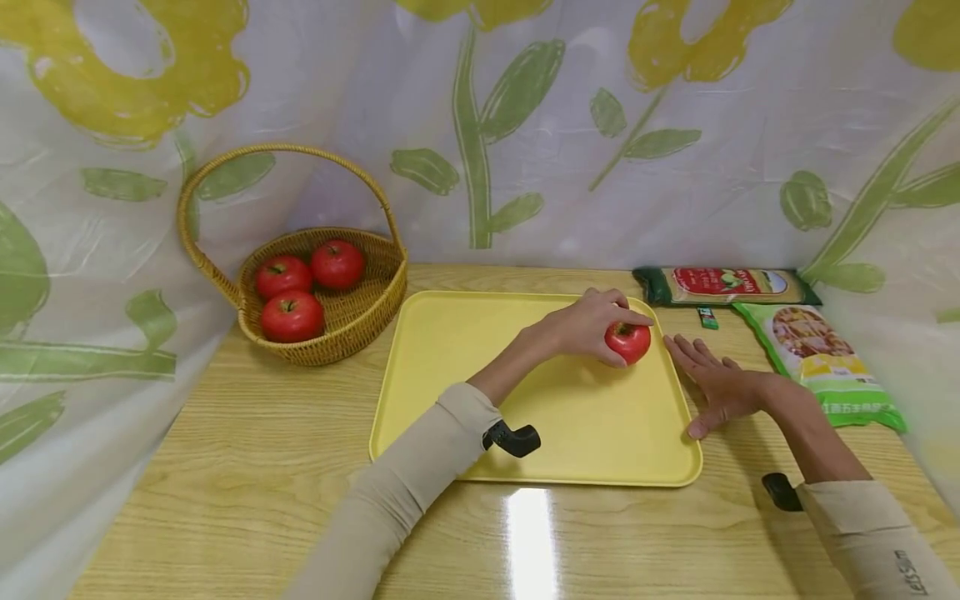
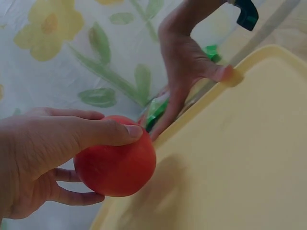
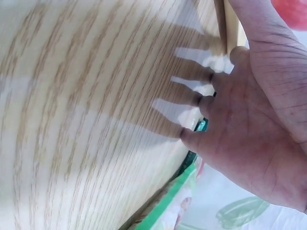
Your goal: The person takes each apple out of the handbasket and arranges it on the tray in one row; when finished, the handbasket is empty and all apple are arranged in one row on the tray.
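Beige sleeves (image 1: 408,483) rise from the bottom edge of the head view. Right of centre, the left hand (image 1: 581,327) pinches a red apple (image 1: 630,345) between thumb and fingers, over the right part of a yellow tray (image 1: 592,433). The round apple's stem hollow faces up and shows no clear long axis; the tray stretches left to right. With fingers spread, the right hand (image 1: 723,389) is at the tray's right rim, between the apple and a green-and-white packet (image 1: 832,367). Toward the upper right lie a dark-green-ended bag (image 1: 738,286) and a tiny green packet (image 1: 707,317). At upper left, a wicker basket (image 1: 367,327) holds three apples (image 1: 337,265) on the counter (image 1: 247,467).
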Available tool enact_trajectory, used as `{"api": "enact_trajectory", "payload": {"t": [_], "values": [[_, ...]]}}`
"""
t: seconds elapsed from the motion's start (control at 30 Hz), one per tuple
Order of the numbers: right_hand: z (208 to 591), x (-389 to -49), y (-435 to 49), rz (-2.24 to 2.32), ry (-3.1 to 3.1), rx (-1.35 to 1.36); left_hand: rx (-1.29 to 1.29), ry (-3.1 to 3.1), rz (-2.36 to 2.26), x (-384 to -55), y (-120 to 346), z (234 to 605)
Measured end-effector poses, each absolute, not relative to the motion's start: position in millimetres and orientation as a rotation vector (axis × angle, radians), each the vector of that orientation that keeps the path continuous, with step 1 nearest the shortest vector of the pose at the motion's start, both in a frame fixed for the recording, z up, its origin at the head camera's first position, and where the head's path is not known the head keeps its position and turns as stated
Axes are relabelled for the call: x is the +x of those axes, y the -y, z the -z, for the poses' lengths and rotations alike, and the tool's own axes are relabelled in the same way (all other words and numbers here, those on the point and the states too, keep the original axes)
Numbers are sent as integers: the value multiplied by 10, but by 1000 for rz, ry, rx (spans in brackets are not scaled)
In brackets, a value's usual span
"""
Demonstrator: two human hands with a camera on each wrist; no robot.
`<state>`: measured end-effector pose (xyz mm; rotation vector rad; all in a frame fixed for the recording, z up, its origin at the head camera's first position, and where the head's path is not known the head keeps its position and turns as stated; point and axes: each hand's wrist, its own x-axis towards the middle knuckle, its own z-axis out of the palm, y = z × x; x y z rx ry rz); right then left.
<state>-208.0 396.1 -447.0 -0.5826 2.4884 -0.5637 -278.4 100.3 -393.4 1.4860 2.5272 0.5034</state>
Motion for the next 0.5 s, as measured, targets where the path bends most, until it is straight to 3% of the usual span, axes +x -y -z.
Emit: {"api": "enact_trajectory", "payload": {"t": [0.5], "values": [[4518, -2107, -3984, 510, -2503, -534, 1397, -2584, -615, -2702, -1266, 4107]]}}
